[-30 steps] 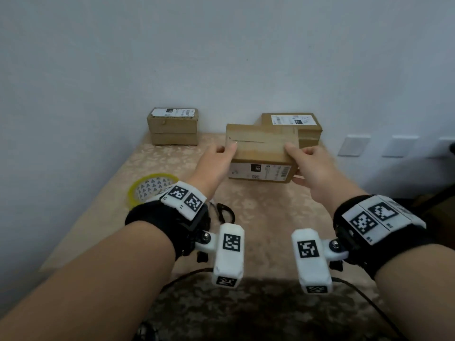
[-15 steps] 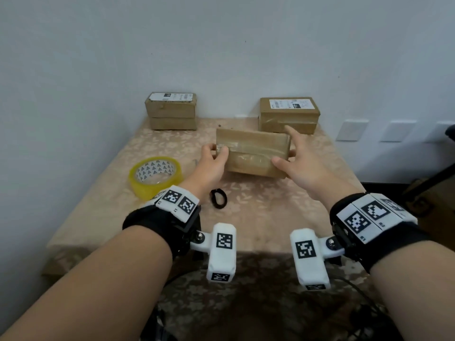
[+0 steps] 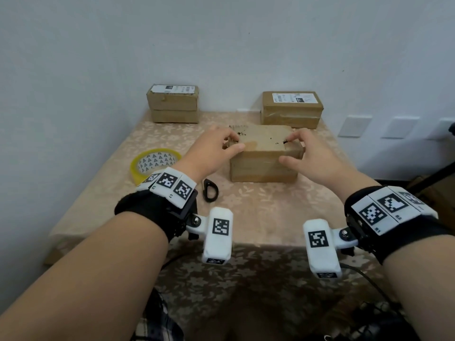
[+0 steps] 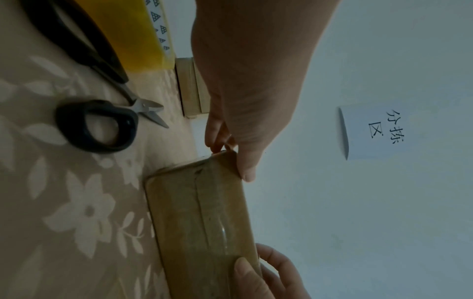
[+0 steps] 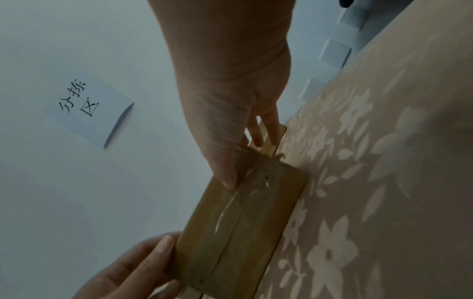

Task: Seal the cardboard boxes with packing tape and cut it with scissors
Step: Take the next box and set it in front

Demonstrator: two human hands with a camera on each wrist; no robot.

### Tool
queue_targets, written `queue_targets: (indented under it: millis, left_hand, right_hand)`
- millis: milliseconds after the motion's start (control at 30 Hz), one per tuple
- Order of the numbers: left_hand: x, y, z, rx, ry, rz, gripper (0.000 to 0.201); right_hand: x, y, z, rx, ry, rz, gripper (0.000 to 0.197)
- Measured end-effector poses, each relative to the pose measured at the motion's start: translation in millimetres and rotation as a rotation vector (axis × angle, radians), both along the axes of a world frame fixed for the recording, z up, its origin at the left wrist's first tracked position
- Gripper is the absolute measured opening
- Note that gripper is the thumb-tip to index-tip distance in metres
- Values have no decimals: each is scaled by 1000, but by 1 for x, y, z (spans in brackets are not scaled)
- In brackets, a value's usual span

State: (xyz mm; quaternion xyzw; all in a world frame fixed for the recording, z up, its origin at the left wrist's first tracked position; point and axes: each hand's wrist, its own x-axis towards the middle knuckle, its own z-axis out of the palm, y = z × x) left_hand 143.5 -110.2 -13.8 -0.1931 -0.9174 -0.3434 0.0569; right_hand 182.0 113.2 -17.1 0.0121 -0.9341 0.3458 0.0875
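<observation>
Black wristbands (image 3: 152, 210) carry white marker-printed blocks (image 3: 218, 235), screws and cables.

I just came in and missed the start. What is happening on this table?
A person holds a cardboard box at both ends, left hand and right hand, on the table. The tape roll and scissors lie untouched beside it. Two more boxes wait by the wall.

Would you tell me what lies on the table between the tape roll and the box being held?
The scissors lie between the tape roll and the held box; the left wrist view shows them best.
</observation>
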Motion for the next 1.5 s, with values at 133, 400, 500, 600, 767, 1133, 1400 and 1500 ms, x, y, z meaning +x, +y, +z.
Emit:
queue_targets:
  millis: [133,400,500,600,767,1133,1400,1500]
  left_hand:
    - [-1,1,4,-66,32,-22,23]
    - [4,6,3,-209,90,111,32]
    - [10,21,2,-326,62,89,40]
    - [11,28,0,-290,5,31,41]
    - [6,24,0,-231,31,-32,37]
    - [-2,16,1,-287,131,-81,30]
    - [-3,13,5,-232,100,-102,30]
    - [-4,10,0,-227,119,-84,33]
  right_hand:
    - [-4,-1,1,29,5,-1,40]
    - [4,-2,16,48,-37,69,28]
    - [4,-5,19,45,-57,113,25]
    - [4,-7,22,68,-82,149,16]
    - [-1,-8,27,209,-88,218,29]
    - [-12,-2,34,334,-108,221,12]
    - [-11,-3,12,-374,-127,171,13]
    - [-17,-14,9,-383,-103,99,18]
